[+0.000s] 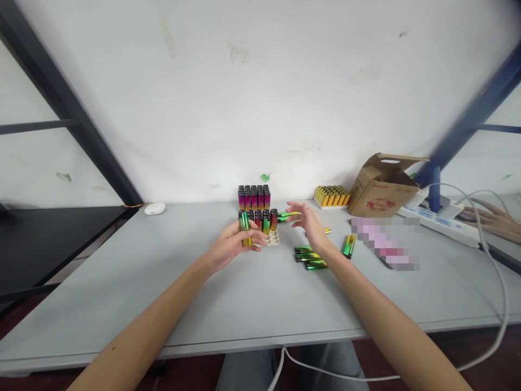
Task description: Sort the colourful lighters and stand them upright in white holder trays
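Observation:
A green-and-yellow lighter (245,221) stands upright in the fingers of my left hand (230,244), at the front left of a white slotted tray (273,239). Red and green lighters (266,222) with black tops stand in that tray, and some front slots at its right show bare. My right hand (308,222) is just right of the tray with its fingers apart. It hovers over or beside a green lighter (287,216) lying on the table; I cannot tell whether they touch. Below that hand several green-and-yellow lighters (308,257) lie on their sides.
Behind the tray stands a block of purple lighters (254,198). Yellow lighters (332,196) fill another tray beside an open cardboard box (380,195). At right are a blurred pink item (382,243), a power strip (443,225), a cable (494,260) and another person's hand (490,217). A white case (155,209) sits left.

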Motion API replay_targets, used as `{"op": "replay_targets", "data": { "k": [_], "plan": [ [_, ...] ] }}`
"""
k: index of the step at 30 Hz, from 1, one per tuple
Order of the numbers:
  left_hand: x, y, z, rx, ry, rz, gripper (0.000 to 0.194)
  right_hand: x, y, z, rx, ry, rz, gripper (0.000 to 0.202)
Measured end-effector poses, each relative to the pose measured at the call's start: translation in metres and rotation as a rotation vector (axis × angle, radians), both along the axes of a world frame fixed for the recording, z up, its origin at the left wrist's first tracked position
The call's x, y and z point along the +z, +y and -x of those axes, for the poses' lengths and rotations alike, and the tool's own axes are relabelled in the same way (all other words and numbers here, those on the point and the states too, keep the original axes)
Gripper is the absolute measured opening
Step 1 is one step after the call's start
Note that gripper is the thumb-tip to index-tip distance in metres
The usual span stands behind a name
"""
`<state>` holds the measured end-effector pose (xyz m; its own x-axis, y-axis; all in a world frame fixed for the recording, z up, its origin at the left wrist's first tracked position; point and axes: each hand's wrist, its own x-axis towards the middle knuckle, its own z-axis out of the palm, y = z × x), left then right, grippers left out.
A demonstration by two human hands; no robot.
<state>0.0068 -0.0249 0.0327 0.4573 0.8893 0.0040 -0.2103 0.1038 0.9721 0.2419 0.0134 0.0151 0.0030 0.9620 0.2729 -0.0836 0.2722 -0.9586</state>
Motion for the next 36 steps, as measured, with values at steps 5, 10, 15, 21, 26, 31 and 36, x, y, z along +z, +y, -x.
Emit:
{"op": "replay_targets", "data": {
  "k": [5,10,15,21,26,31,36],
  "plan": [
    [0.001,0.002,0.002,-0.002,-0.052,0.038,0.014,0.0,0.0,0.0,0.019,-0.001,-0.005,0.057],
    [0.001,0.006,0.003,-0.064,-0.196,0.197,0.037,-0.001,-0.001,0.002,0.029,-0.012,-0.005,0.06],
    [0.001,0.007,0.0,-0.024,-0.212,0.273,0.034,0.0,-0.002,0.004,0.035,-0.027,-0.002,0.059],
    [0.002,0.003,-0.004,0.044,-0.156,0.252,0.024,-0.001,-0.002,0.006,0.044,-0.045,0.007,0.059],
    [-0.001,0.001,-0.008,0.074,-0.119,0.215,0.02,-0.001,-0.002,0.006,0.048,-0.044,0.003,0.06],
    [-0.003,-0.001,-0.01,0.075,-0.086,0.218,0.022,-0.001,-0.003,0.005,0.043,-0.051,0.002,0.059],
    [-0.002,-0.002,-0.009,0.046,-0.122,0.212,0.022,0.0,-0.003,0.005,0.039,-0.057,-0.002,0.06]
  ]
}}
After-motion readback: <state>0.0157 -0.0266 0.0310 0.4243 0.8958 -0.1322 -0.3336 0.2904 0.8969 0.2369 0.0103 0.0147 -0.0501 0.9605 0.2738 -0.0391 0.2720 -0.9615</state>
